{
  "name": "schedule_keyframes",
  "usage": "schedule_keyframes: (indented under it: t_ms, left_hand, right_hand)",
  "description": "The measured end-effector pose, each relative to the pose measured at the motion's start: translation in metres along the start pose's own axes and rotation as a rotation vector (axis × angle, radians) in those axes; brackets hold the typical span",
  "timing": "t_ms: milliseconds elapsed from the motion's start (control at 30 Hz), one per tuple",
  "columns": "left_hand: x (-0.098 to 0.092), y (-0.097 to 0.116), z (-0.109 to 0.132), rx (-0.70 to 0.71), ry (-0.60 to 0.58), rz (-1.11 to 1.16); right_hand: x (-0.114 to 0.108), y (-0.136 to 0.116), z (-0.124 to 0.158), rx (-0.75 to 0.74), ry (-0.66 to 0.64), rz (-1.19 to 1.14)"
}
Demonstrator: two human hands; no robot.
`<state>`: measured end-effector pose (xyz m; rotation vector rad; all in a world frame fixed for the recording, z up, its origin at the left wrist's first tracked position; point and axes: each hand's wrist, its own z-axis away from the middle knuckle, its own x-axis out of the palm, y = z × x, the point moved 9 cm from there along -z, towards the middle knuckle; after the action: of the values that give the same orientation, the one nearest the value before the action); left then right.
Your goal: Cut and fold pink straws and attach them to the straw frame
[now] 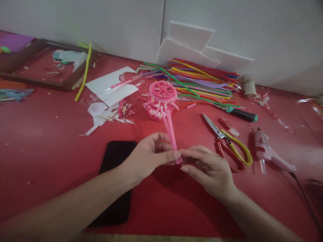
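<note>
Far left: brown frame (37,82) lies on the red tabletop (63,134), yellow strip (87,72) leaning across its right side. Next, white paper (99,82) with clear wrapping on top; below it, paper scraps and cut bits (123,109). Black phone (117,156) lies flat, partly beneath the left forearm. Left hand (151,153): closed, thumb and fingers pinching a bundle of pink strips (169,129) near its lower ends. Pink wheel-topped piece (163,94) sits at centre, just beyond the hands; strips reach up to it, but cannot tell whether they are joined. Right hand (212,168): fingers curved, thumb and forefinger parted beside the bundle's lower ends; forefinger contact unclear. Behind, a heap of coloured strips (202,79). Rightward: scissors (222,134) with red and yellow handles, dark cutter (242,114), then pink glue gun (270,153) on its side
</note>
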<state>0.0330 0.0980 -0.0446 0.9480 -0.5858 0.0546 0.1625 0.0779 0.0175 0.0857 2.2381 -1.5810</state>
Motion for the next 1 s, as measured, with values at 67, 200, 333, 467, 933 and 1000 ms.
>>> schedule_keyframes:
  t_ms: [67,200,333,467,933,1000]
  left_hand:
    - [0.003,0.000,0.000,-0.012,-0.022,0.028]
    - [0.006,-0.001,0.000,-0.015,-0.035,0.051]
    - [0.005,-0.003,0.001,-0.024,-0.033,0.029]
    - [0.007,-0.002,0.001,-0.023,-0.055,0.020]
    - [0.005,-0.001,0.002,-0.042,-0.014,-0.016]
    - [0.006,0.000,0.003,-0.028,-0.017,-0.045]
  right_hand:
    - [-0.001,-0.003,0.000,-0.040,-0.005,0.047]
    - [0.000,-0.009,0.001,-0.105,0.000,0.099]
    - [-0.001,-0.014,0.000,-0.127,0.023,0.091]
    - [0.000,-0.018,-0.001,-0.138,0.041,0.098]
    - [0.001,-0.023,0.001,-0.179,0.094,0.233]
    - [0.002,-0.021,0.002,-0.164,0.094,0.251]
